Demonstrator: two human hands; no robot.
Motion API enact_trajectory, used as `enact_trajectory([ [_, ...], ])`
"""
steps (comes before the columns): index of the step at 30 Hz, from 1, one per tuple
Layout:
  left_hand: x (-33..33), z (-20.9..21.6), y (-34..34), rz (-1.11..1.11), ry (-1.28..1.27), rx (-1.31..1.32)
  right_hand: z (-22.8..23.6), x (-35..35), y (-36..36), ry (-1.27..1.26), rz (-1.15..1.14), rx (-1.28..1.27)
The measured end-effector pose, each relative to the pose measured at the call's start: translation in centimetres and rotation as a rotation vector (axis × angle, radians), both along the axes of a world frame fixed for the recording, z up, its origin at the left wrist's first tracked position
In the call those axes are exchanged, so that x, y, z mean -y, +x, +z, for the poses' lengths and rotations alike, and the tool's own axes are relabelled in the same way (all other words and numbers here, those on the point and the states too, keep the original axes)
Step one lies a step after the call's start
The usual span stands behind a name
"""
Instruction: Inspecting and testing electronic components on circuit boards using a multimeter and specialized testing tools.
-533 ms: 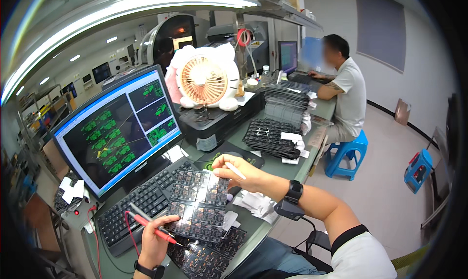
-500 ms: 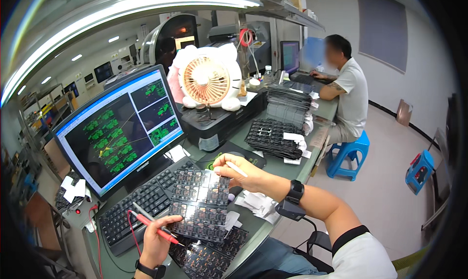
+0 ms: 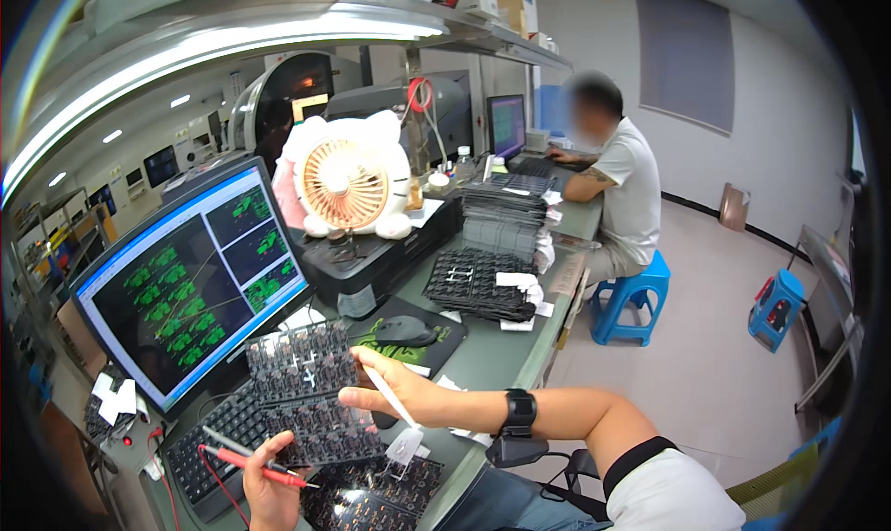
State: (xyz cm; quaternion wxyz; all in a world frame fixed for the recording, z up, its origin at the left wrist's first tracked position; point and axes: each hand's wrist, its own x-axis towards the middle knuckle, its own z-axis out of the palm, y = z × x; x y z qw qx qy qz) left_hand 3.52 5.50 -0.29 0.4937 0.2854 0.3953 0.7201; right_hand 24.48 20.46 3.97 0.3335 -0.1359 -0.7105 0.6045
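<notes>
A dark panel of small circuit boards (image 3: 302, 373) is held up, tilted, over the front of the keyboard. My left hand (image 3: 271, 494) grips its lower left edge, with a red test probe (image 3: 255, 463) and a grey probe (image 3: 225, 440) lying through the same fingers. At the panel's right edge is my right hand (image 3: 404, 387), its thumb on the panel face. A slim white pen-like stick (image 3: 388, 394) slants through its fingers. Below it, a white paper tag (image 3: 405, 446) hangs by the panel's lower right corner. Another panel (image 3: 376, 498) lies underneath on the desk.
A monitor (image 3: 200, 285) stands behind the keyboard (image 3: 218, 435). A mouse (image 3: 405, 330) rests on a black and green mat. Beyond are a lit fan (image 3: 343, 183) and stacked panels (image 3: 483, 285). A co-worker (image 3: 626, 178) sits on a blue stool (image 3: 631, 294) at the right.
My view has shifted to the right. My right hand has moved from the panel's top right corner down its right edge. The panel now tilts differently, and the white stick points downward.
</notes>
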Motion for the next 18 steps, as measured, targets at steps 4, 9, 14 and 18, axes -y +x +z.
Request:
enact_trajectory([
  [4,0.0,0.1,-0.8,-0.144,0.011,0.006,1.1,0.1,-0.1,-0.174,0.056,-0.293],
  [9,0.4,0.2,-0.4,-0.135,-0.010,0.029,-0.1,0.8,-0.9,0.045,-0.031,-0.198],
  [14,0.4,0.4,-0.3,-0.120,0.035,0.055,-1.1,1.5,-1.0,-0.030,-0.053,0.047],
  [18,0.3,0.4,-0.1,-0.102,0.070,0.077,-1.4,2.3,-0.6,-0.148,0.116,-0.091],
])
